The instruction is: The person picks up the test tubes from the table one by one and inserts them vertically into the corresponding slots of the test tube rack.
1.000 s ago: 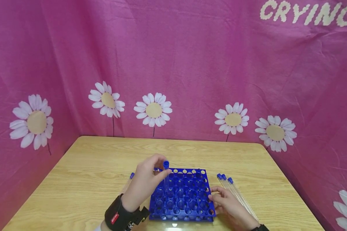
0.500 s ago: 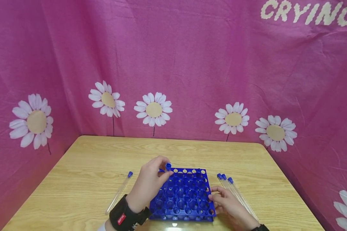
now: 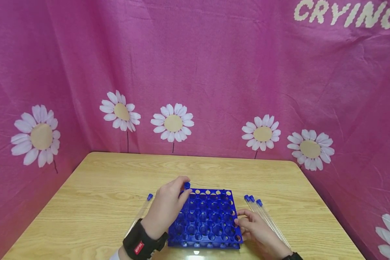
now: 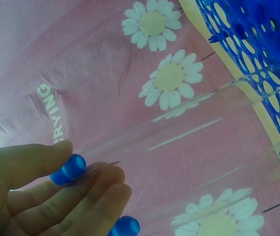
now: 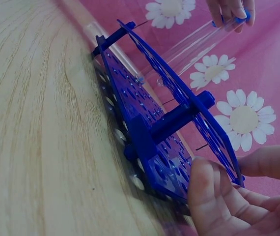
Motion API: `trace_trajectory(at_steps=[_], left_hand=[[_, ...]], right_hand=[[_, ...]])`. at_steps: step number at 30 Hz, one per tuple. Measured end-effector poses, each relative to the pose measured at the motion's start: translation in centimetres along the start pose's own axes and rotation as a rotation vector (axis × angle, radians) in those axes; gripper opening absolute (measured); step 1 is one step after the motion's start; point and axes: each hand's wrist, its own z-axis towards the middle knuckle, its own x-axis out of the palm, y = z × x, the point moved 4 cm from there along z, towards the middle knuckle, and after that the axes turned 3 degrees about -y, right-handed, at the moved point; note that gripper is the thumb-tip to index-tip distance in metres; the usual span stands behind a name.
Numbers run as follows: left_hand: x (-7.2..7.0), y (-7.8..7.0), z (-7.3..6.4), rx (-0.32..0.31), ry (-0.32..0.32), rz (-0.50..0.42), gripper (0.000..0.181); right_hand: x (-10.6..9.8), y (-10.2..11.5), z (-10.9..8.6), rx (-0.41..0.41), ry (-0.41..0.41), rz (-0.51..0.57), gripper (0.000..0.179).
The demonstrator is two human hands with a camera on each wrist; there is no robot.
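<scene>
My left hand [image 3: 165,204] pinches a clear test tube by its blue cap [image 4: 69,169], over the far left corner of a blue test tube rack [image 3: 211,238]. The tube slants down to the rack's holes in the left wrist view. Close to my fingers is a second blue cap [image 4: 125,226], on another tube standing at the rack. My right hand [image 3: 258,231] grips the rack's right edge, thumb and fingers around the top plate in the right wrist view. Both tubes [image 5: 194,49] show there, with their lower ends at the rack's upper plate.
Several blue-capped tubes [image 3: 269,222] lie on the wooden table [image 3: 312,209] to the right of the rack. At least one more tube [image 3: 139,215] lies left, partly behind my left wrist. A pink curtain [image 3: 214,72] with daisies surrounds the table.
My left hand has shifted slightly right with the tube, which dipped and then rose a little. My right hand and the rack stay in place.
</scene>
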Motion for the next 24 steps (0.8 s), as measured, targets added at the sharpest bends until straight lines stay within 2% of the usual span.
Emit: trace_trajectory(at_steps=[9,24], left_hand=[[0.16,-0.19,-0.17,0.078,0.002,0.102,0.022],[0.8,0.21,-0.32,0.149,-0.024,0.095,0.017]], right_hand=[[-0.01,0.05,0.0,-0.001,0.0,-0.007,0.037],[0.01,0.01,0.01,0.0,-0.022,-0.013,0.038]])
